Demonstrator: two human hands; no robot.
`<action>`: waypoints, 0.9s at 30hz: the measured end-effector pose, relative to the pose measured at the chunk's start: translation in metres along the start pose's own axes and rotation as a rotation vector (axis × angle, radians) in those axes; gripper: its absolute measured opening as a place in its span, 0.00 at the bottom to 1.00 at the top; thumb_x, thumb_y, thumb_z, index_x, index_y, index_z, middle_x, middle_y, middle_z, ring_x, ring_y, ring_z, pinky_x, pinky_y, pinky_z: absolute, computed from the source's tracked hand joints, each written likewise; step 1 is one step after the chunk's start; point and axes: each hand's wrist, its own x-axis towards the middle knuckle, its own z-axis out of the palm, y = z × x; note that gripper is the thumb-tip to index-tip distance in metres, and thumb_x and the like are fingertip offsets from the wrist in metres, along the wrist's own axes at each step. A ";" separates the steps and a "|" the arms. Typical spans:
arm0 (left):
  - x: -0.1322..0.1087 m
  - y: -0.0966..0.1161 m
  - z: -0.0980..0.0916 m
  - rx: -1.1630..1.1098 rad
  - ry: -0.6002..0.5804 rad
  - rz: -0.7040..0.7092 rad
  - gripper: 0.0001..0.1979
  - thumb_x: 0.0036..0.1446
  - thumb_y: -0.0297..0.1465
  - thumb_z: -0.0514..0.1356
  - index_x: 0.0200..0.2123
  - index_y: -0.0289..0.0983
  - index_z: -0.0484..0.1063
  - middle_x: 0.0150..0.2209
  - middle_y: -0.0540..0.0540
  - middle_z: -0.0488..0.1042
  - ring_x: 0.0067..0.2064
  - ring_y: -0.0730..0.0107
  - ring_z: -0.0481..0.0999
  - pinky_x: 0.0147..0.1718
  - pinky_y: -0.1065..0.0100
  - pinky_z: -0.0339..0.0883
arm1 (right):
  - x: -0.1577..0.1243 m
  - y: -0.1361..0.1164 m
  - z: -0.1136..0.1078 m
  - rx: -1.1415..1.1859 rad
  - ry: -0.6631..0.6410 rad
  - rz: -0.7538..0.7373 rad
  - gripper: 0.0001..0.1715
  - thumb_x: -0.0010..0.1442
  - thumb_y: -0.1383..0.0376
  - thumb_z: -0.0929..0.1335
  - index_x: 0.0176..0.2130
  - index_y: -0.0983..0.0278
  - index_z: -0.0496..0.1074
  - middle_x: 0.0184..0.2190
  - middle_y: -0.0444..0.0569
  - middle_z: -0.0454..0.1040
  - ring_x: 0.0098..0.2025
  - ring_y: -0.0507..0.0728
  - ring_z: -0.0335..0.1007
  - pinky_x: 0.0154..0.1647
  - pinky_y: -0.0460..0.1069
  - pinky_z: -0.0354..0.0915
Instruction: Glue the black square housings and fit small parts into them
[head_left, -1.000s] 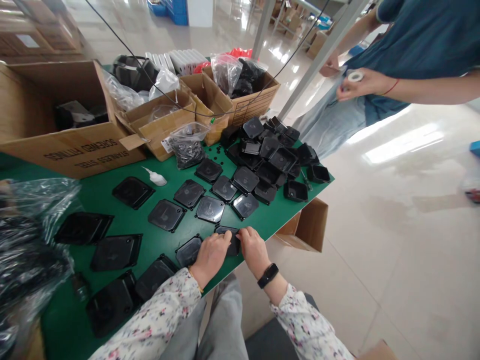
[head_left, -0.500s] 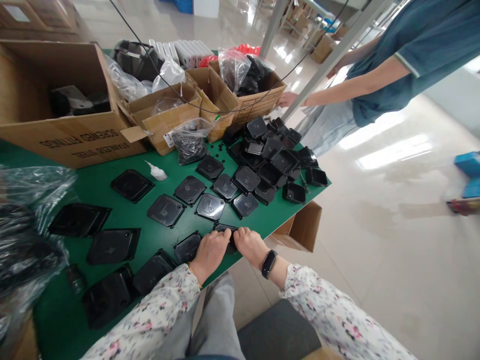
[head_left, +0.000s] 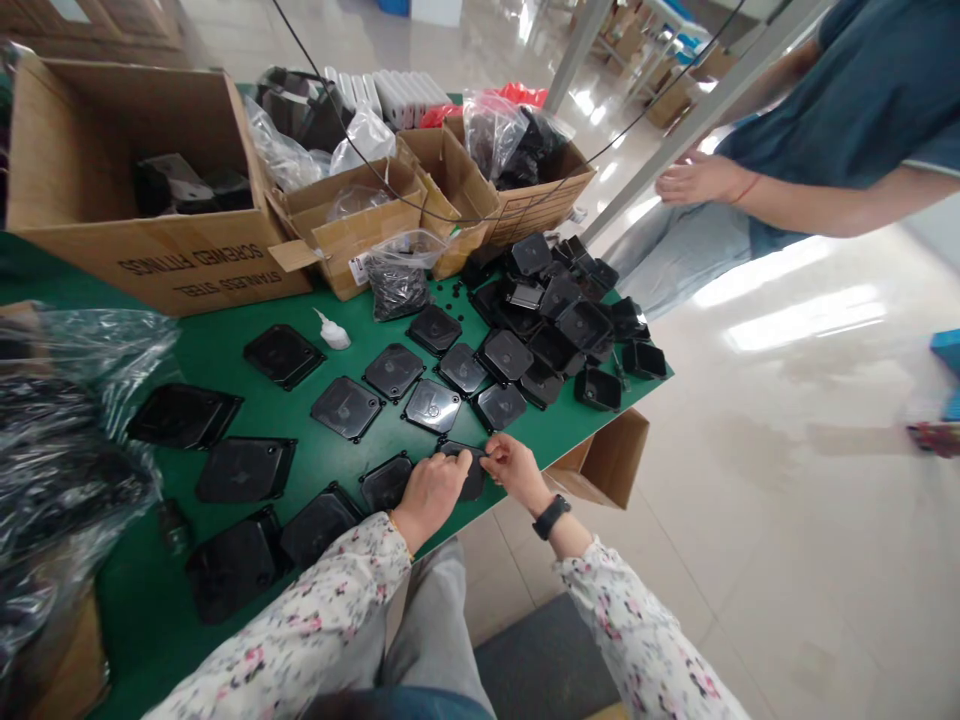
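A black plastic cover (head_left: 472, 484), squarish with small corner tabs, lies at the table's front edge. My left hand (head_left: 433, 492) is closed on its left side, fingers bent over the top. At its right corner, the thumb and fingers of my right hand (head_left: 516, 470) are pinched together; whatever is between them is too small to make out. Just left of my left hand is another black cover (head_left: 386, 482). Behind my hands, more such covers lie spread flat, among them a shiny one (head_left: 432, 405).
A heap of black plastic boxes (head_left: 559, 320) occupies the table's right end. Behind are a bag of small black parts (head_left: 401, 285), a white squeeze bottle (head_left: 334, 334) and cardboard cartons (head_left: 217, 260). Plastic-wrapped goods (head_left: 67, 470) stand left. A co-worker (head_left: 810, 150) stands beyond the right corner.
My right hand has shifted from pressing beside my left hand to a pinch at the cover's right corner, uncovering more of it. The co-worker's hand has drawn back from the carton.
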 end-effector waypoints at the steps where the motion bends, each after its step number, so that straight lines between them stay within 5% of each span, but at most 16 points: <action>1: 0.000 0.000 0.000 -0.003 0.000 -0.003 0.08 0.65 0.26 0.45 0.41 0.37 0.62 0.35 0.43 0.73 0.39 0.62 0.73 0.36 0.66 0.66 | 0.002 0.003 0.000 0.080 -0.025 0.020 0.07 0.54 0.63 0.66 0.32 0.63 0.64 0.20 0.40 0.68 0.21 0.51 0.67 0.23 0.45 0.62; 9: 0.000 -0.001 0.001 -0.021 -0.021 -0.029 0.08 0.64 0.25 0.46 0.42 0.37 0.63 0.36 0.42 0.73 0.39 0.64 0.73 0.37 0.66 0.66 | 0.002 0.008 0.003 0.456 -0.038 0.128 0.14 0.44 0.59 0.71 0.27 0.64 0.65 0.16 0.38 0.67 0.16 0.49 0.63 0.16 0.43 0.60; 16: 0.002 0.000 0.000 -0.062 -0.042 -0.026 0.10 0.64 0.24 0.44 0.40 0.37 0.64 0.35 0.42 0.73 0.39 0.62 0.72 0.37 0.64 0.66 | -0.002 0.006 0.028 0.726 0.135 0.253 0.12 0.45 0.62 0.69 0.30 0.63 0.63 0.18 0.34 0.60 0.16 0.45 0.55 0.16 0.40 0.54; 23: 0.004 0.005 -0.004 -0.210 -0.055 -0.096 0.09 0.65 0.27 0.46 0.36 0.37 0.64 0.35 0.42 0.73 0.40 0.61 0.71 0.41 0.62 0.65 | -0.009 0.012 0.014 0.896 -0.016 0.266 0.24 0.42 0.52 0.74 0.33 0.64 0.68 0.22 0.40 0.67 0.19 0.47 0.62 0.23 0.46 0.65; 27: 0.005 0.004 -0.006 -0.416 -0.028 -0.186 0.07 0.63 0.27 0.49 0.33 0.37 0.64 0.34 0.43 0.72 0.41 0.61 0.71 0.43 0.61 0.63 | -0.007 0.011 0.010 0.861 0.025 0.240 0.22 0.42 0.53 0.74 0.32 0.64 0.69 0.22 0.40 0.66 0.19 0.48 0.60 0.21 0.45 0.62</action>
